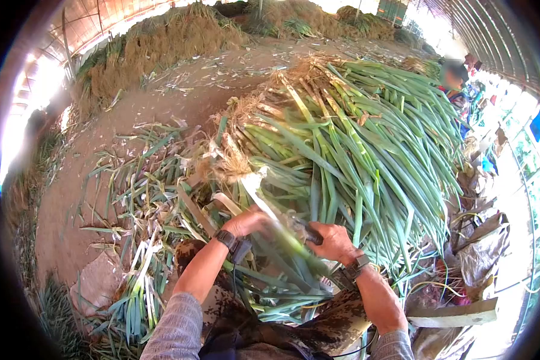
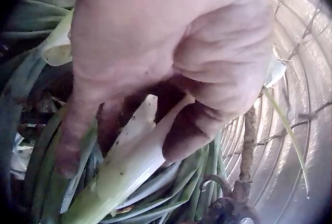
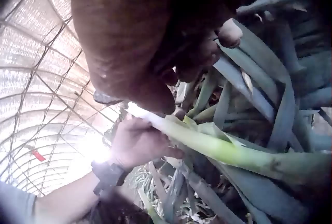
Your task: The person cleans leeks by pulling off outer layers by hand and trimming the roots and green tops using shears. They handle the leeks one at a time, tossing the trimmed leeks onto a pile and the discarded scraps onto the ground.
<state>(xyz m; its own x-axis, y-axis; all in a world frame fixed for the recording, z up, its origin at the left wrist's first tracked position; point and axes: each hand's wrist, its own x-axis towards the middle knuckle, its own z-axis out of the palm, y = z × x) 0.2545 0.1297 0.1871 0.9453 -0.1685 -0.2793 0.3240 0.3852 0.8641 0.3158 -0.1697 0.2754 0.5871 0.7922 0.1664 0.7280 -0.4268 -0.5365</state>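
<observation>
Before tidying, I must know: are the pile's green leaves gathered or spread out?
Spread out: in the head view, the leaves fan from the pale stalks toward the right and the person's side.

the head view looks forward and down, from above the lap (image 1: 333,331) out to the roof (image 1: 498,45). the left wrist view looks very close past the left hand (image 2: 171,42); the right wrist view, close at the right hand (image 3: 122,37), faces across to the left one. all three share the stalk (image 3: 207,143) and roof.
</observation>
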